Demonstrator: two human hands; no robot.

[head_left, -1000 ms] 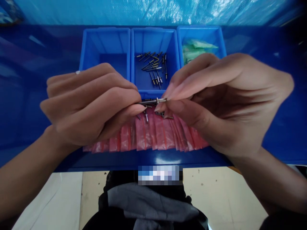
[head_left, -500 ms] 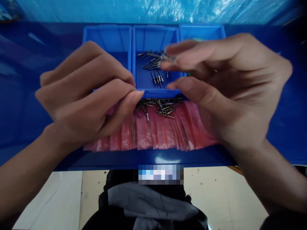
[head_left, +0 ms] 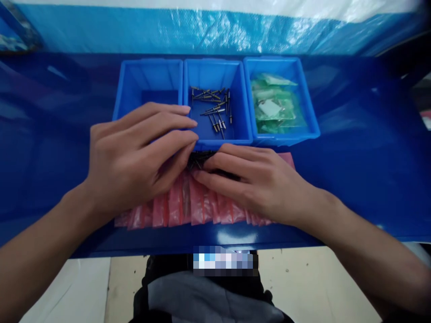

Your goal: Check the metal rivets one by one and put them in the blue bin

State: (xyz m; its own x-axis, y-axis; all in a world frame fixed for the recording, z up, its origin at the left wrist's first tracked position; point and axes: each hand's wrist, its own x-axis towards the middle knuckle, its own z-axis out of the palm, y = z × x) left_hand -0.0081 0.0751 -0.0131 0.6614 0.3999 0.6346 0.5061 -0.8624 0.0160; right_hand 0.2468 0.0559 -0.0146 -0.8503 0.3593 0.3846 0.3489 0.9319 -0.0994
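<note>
Loose blind rivets point(head_left: 197, 160) lie in a dark heap on a row of pink plastic bags point(head_left: 197, 204). My right hand point(head_left: 259, 181) is palm down over the heap, its thumb and fingertips closing on rivets there and hiding part of the pile. To the left, my left hand point(head_left: 139, 154) is raised just in front of the bins; thumb and index finger press together at the tips, the other fingers extend loosely. Whatever the left pinch holds is hidden. More rivets point(head_left: 215, 110) are scattered inside the middle blue bin point(head_left: 247, 121).
Beside the middle bin, a left blue bin point(head_left: 151, 67) is partly covered by my left hand. The right blue bin point(head_left: 305, 103) contains green-tinted plastic bags point(head_left: 274, 105). All stand on a blue table point(head_left: 357, 148), with a blue-and-white sheet point(head_left: 229, 29) behind.
My right hand has dropped from above the bins, where it held rivet-like pieces, down to the heap. My left hand stays pinched, its other fingers now straighter. The view shows more of the right bin.
</note>
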